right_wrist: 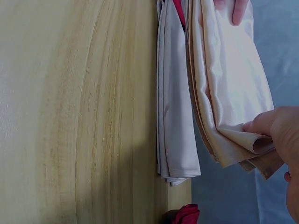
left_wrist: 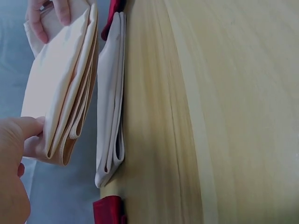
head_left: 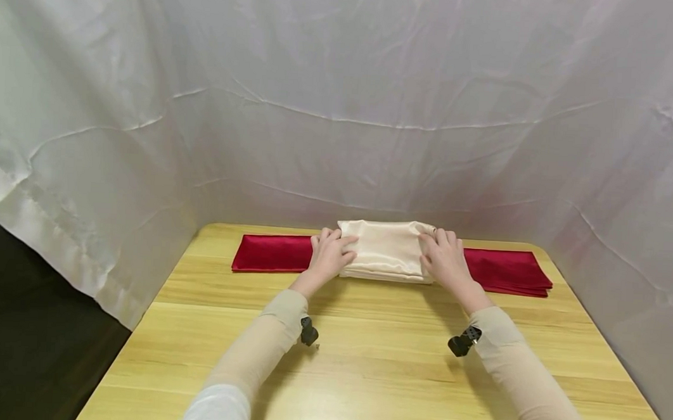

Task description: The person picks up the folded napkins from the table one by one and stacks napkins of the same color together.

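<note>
- Left hand (head_left: 329, 255) pinches the left end of the folded cream cloth (head_left: 386, 249), grip closed on it.
- Right hand (head_left: 445, 259) grips the right end likewise.
- Cloth is lifted just above a second cream cloth (left_wrist: 112, 102) at the worktop's (head_left: 374, 358) far edge.

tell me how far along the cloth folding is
Done: a pale folded cloth already lies flat on the table, over the red cloth. In hand: the left hand and right hand grip the ends of a cream folded cloth, lifted above the pale one. Left: apparently setting it down.
</note>
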